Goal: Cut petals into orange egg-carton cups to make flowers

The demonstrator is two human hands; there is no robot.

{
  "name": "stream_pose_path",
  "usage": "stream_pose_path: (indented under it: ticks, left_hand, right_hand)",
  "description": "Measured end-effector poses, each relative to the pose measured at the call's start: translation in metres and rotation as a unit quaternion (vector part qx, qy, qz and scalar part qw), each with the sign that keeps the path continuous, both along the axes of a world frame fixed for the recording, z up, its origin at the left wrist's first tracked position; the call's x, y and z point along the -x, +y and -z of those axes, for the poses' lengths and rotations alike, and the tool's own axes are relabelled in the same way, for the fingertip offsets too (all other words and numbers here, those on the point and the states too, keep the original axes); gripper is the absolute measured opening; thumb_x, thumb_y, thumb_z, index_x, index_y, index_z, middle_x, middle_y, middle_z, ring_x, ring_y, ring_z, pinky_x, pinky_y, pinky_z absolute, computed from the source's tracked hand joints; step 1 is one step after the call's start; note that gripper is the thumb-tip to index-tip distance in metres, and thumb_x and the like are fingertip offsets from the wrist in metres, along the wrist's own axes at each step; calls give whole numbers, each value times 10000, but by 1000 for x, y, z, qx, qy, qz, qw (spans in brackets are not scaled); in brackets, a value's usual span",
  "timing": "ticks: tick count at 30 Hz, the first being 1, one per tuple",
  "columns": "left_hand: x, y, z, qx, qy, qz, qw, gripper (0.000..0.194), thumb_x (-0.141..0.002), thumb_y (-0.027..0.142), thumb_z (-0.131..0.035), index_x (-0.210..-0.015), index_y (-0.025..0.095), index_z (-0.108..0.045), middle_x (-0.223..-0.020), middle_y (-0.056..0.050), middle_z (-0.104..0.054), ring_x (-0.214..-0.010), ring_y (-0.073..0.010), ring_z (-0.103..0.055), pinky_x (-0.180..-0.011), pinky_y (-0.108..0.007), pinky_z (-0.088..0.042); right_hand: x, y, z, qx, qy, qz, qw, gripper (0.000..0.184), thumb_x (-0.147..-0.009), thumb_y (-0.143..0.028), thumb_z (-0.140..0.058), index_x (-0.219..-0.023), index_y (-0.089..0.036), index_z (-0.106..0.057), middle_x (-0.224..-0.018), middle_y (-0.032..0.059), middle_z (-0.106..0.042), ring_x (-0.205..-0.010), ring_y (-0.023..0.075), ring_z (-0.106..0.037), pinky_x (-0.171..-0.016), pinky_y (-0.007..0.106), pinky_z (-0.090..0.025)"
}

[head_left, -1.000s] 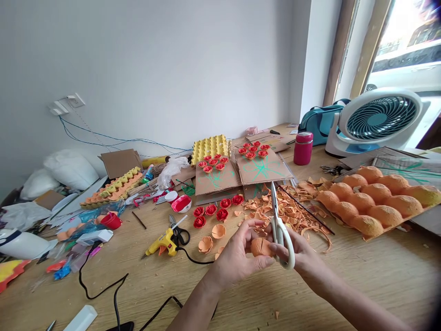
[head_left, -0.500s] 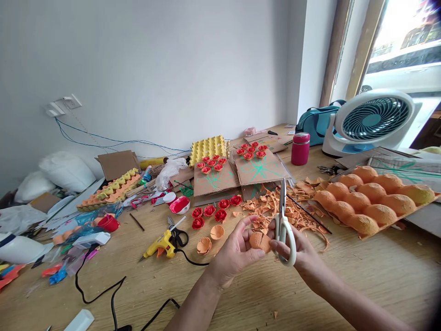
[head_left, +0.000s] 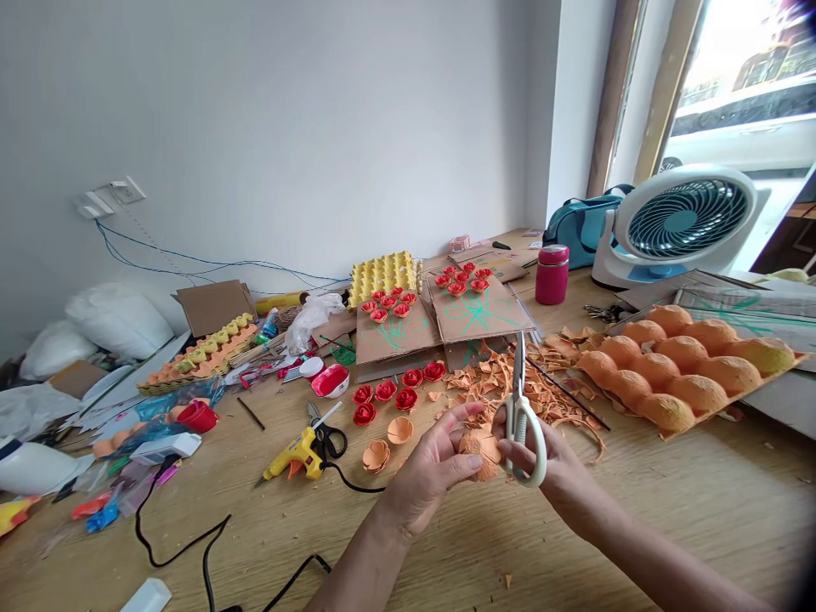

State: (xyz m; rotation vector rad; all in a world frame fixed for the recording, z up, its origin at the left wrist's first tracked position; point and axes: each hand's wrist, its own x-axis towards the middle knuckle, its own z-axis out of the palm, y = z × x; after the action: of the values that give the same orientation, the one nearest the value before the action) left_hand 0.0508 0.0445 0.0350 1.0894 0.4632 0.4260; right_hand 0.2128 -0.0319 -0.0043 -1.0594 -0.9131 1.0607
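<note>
My left hand [head_left: 433,472] pinches a small orange egg-carton cup [head_left: 479,448] just above the wooden table [head_left: 701,510]. My right hand [head_left: 554,472] grips white-handled scissors [head_left: 521,416], blades pointing up and away, right beside the cup. A heap of orange cardboard trimmings [head_left: 510,382] lies just behind both hands. Two cut orange cups [head_left: 388,442] and red paper roses [head_left: 399,391] sit to the left of my hands.
An orange egg tray [head_left: 676,374] lies at right, a fan [head_left: 685,223], a teal bag and a red jar [head_left: 552,274] behind it. Cardboard sheets with roses [head_left: 446,310], a yellow egg tray, a yellow glue gun [head_left: 299,455] with black cord, and clutter fill the left.
The scissors swung from leaning left to nearly upright. My left hand turned the cup and closed its fingers more tightly on it.
</note>
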Motion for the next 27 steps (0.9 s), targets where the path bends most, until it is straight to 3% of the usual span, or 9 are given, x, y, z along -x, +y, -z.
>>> stream_pose_path:
  ticks: [5,10,13,19,27]
  left_hand:
    - [-5,-4,4,28,-4,-40,999,695,-691,180,-801,-1314,247,-499,-987,-20,-632,-793,-95,-558,-690,-214,-394]
    - [-15,-15,11,37,4,-106,994,685,-651,167,-830,-1261,224,-523,-1089,-59,-650,-853,-116,-565,-705,-220,-397]
    - [-16,-16,10,43,-8,-141,989,662,-652,190,-835,-1242,222,-537,-1031,-47,-659,-852,-123,-570,-718,-223,-405]
    - [-11,-10,2,20,-57,-229,972,576,-665,179,-820,-1186,219,-577,-830,27,-614,-661,-58,-491,-648,-189,-399]
    - [-9,-6,3,9,-88,-246,965,543,-665,193,-820,-1153,233,-585,-841,28,-609,-642,-58,-496,-685,-204,-439]
  right_hand:
    - [3,-2,4,-18,-17,18,1000,389,-743,-511,-755,-922,-232,-551,-756,-23,-539,-632,135,-479,-528,242,-437]
    - [4,-3,13,-70,-80,29,994,297,-836,-448,-698,-966,-242,-527,-810,-20,-518,-664,129,-472,-533,224,-410]
    - [1,-5,12,-72,-140,13,987,249,-888,-452,-627,-949,-234,-523,-836,-7,-517,-687,139,-466,-549,237,-402]
    - [-4,-6,5,-47,-275,-42,959,280,-933,-454,-513,-793,-212,-501,-747,-12,-499,-695,160,-451,-623,273,-379]
    - [-1,-5,14,-28,-355,-72,931,327,-932,-483,-464,-765,-203,-485,-710,-11,-497,-678,163,-445,-614,273,-343]
